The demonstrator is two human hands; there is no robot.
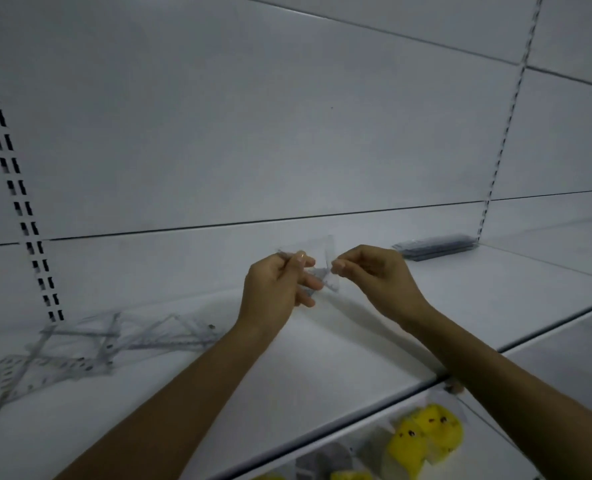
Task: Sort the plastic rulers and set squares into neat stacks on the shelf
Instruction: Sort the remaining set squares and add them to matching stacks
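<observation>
While the clear plastic piece [320,249] hangs in the air over the middle of the shelf [356,341], the left hand [280,285] pinches its left end and the right hand [374,271] pinches its right edge. Whether it is a ruler or a set square is too blurred to tell. It is best carried flat, with its edges squared before it joins the tidy stack [436,247] at the far right. A loose heap [80,348] lies at the near left. Nothing seems to block the way. Yellow toys [422,434] lie on the lower shelf [339,441].
</observation>
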